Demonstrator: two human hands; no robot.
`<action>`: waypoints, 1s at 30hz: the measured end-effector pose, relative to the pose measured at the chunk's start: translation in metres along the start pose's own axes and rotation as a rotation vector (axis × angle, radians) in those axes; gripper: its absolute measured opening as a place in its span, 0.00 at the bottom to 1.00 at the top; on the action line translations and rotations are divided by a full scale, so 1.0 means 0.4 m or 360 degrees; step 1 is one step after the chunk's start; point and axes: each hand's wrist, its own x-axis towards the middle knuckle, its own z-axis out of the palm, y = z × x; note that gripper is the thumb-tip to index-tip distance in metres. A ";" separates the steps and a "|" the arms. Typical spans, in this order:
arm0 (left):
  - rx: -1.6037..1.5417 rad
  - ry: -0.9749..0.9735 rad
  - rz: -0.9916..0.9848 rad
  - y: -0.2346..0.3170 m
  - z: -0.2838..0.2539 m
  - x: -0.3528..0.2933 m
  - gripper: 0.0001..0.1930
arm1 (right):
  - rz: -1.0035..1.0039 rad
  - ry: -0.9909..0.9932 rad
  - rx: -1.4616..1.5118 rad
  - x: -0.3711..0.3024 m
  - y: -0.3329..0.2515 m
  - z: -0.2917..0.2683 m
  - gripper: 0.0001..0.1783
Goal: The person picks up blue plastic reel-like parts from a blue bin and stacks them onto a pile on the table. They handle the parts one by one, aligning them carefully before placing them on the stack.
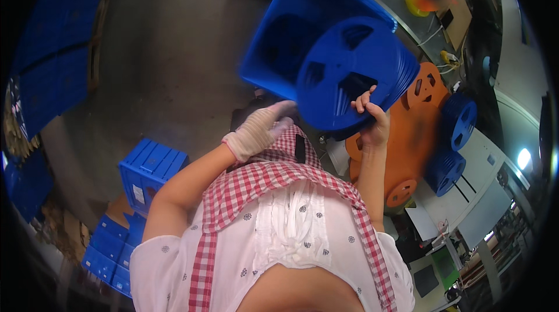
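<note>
A stack of thin, round, blue plastic reels with wedge-shaped cut-outs (340,67) is held up on edge in front of the person, its flat face turned toward the left and its layered rims showing on the right. The stack is gripped at its lower right by the bare right hand (375,122), whose fingers are curled at a cut-out while the thumb is set near the rim. The left hand, covered by a cream knitted glove (253,131), is held just beside the stack's left edge, with thumb and fingers parted and nothing grasped; whether the edge is touched by the fingertips cannot be told. Part of a deep, rectangular, blue plastic bin (269,82) is hidden behind the stack, and dark rounded shapes can be made out inside it. To the right, large orange plastic reels (402,131) are grouped, flanked by more blue reels with cut-outs (464,125) near a white tabletop (486,154). A red-and-white checked apron (250,187) is worn. At the left, a ribbed blue plastic crate (152,159) is seen.
</note>
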 end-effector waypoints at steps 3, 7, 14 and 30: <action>0.0213 0.0125 -0.0256 -0.159 -0.008 -0.007 0.17 | -0.0006 -0.0185 -0.0082 0.055 0.020 -0.065 0.22; 0.0093 0.0062 -0.0451 -0.270 0.031 0.013 0.16 | 0.0085 -0.0267 -0.0056 0.152 0.038 -0.092 0.19; 0.0352 0.0026 -0.0692 -0.302 0.011 0.041 0.16 | 0.0407 -0.0738 0.0697 0.434 0.236 -0.271 0.19; 0.0125 -0.0026 -0.1188 -0.511 0.068 0.005 0.16 | 0.0821 -0.0512 0.0523 0.662 0.670 -0.400 0.17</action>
